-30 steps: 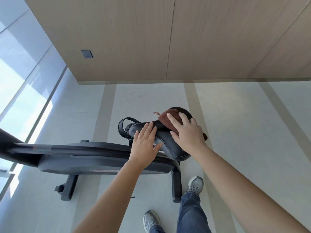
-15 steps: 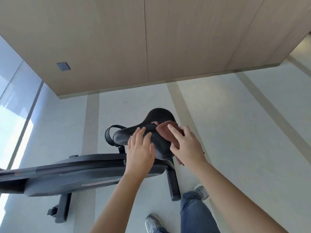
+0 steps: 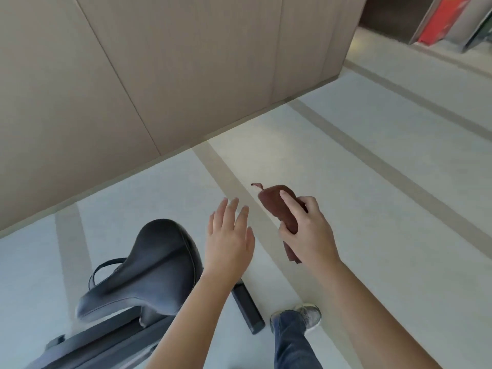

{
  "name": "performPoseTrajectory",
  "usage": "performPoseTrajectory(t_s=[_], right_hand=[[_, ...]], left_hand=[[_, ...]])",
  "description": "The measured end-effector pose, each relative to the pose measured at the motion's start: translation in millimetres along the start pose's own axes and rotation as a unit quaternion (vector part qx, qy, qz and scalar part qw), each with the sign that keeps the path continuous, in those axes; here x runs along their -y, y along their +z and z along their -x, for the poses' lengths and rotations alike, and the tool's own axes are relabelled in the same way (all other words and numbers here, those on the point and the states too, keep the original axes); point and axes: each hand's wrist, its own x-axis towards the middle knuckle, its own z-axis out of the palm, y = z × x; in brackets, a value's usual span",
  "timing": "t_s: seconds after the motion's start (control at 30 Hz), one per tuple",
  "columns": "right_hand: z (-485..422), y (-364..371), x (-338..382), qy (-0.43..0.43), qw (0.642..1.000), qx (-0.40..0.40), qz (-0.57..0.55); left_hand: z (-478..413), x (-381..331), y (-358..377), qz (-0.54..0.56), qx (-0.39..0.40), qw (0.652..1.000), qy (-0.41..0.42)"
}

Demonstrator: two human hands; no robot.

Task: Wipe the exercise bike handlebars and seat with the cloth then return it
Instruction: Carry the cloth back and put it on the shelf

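Note:
The black bike seat (image 3: 149, 267) sits at the lower left on its dark frame (image 3: 106, 344). My right hand (image 3: 308, 233) holds a folded brown cloth (image 3: 279, 206) in the air to the right of the seat, clear of it. My left hand (image 3: 229, 238) hovers open with fingers spread, just right of the seat's wide end and not touching it. The handlebars are out of view.
A black floor foot of the bike (image 3: 247, 307) juts out beside my right shoe (image 3: 308, 318). A wood-panelled wall (image 3: 159, 75) runs behind the seat. Pale floor (image 3: 372, 182) stretches right toward a doorway with a red object (image 3: 442, 20).
Both hands have lifted off the seat and moved right. The cloth left the seat with my right hand. The view has swung to the right, away from the bike.

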Motion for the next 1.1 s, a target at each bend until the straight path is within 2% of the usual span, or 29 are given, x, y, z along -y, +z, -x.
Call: performPoseTrajectory(t_s=[0.23,0.57,0.9,1.1], right_hand=[[-41.1,-66.4,-84.1,0.104,0.991,-0.078,0.019],[-79.7,-177.5,-216.6,0.237,0.950,-0.199,0.034],[-76.1,-243.4,-302.3,0.345,0.898,-0.267,0.057],[-103.2,-276.6,-367.5,0.404,0.860,-0.301,0.073]], left_hand=[[-97.0,-95.1,44.0,0.040,0.034,0.993,0.102],[-215.4,-258.2,103.0,0.086,0.035,0.958,0.272],[-261.7,-378.2,155.4,0.140,0.089,0.917,0.362],[-316.1,-443.1,210.6,0.171,0.121,0.893,0.399]])
